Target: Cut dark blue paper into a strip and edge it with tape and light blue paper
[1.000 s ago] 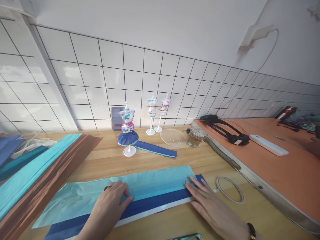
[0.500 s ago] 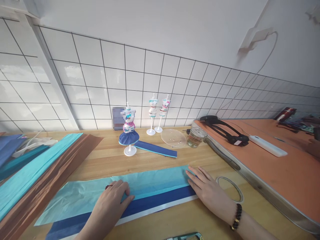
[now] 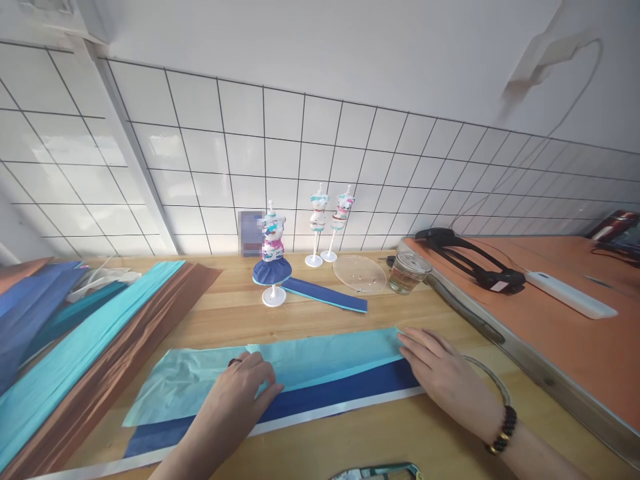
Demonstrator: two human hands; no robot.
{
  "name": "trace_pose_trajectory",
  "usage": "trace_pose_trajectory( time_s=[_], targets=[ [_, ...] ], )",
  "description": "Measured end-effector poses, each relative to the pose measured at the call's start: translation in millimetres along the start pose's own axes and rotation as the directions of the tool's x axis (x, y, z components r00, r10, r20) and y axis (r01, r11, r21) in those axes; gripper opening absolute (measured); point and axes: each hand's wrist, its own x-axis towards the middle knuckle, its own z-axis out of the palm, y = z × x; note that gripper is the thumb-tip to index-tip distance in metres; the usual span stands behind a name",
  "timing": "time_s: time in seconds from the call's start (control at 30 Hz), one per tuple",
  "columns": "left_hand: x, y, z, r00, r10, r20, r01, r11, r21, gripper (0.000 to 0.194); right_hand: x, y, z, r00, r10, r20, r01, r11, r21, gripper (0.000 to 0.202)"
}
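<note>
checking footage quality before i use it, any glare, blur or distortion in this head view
Head view: strong wide-angle bowing, the white tiled wall lines curve; window glare on the left tiles; a pixelated block beside the small dress-form mannequin in a blue skirt; left hand and right hand on the light blue tissue paper look sharp.

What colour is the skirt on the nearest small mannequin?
Dark blue skirt, clearest in the head view.

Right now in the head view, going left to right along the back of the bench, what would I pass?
Stacked paper sheets → mannequin in a blue skirt → two bare mannequins → clear plastic lid → glass cup → black strap → white power strip.
</note>
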Motion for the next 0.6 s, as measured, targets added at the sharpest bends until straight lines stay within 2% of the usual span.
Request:
trace_pose_trajectory(
  time_s=[0.23,0.4,0.5,0.6],
  targets=[
    [-5,-1,-2.8,0.998,0.041,0.048,-0.038,0.997,-0.061,0.011,-22,33,0,0.999,0.044,0.030,-0.042,0.996,-0.082,0.032],
    [-4,-1,-0.1,0.995,0.067,0.072,-0.063,0.997,-0.049,0.011,-32,55,8,0.981,0.175,0.084,-0.164,0.978,-0.129,0.029],
    [-5,1,-0.8,0.993,0.072,0.090,-0.068,0.996,-0.049,0.014,-23,43,8,0.979,0.178,0.095,-0.170,0.982,-0.084,0.034],
    [-6,1,-2.2,0.993,0.064,0.096,-0.059,0.997,-0.055,0.012,6,1,-3,0.989,0.113,0.096,-0.127,0.980,0.156,0.038]
  ],
)
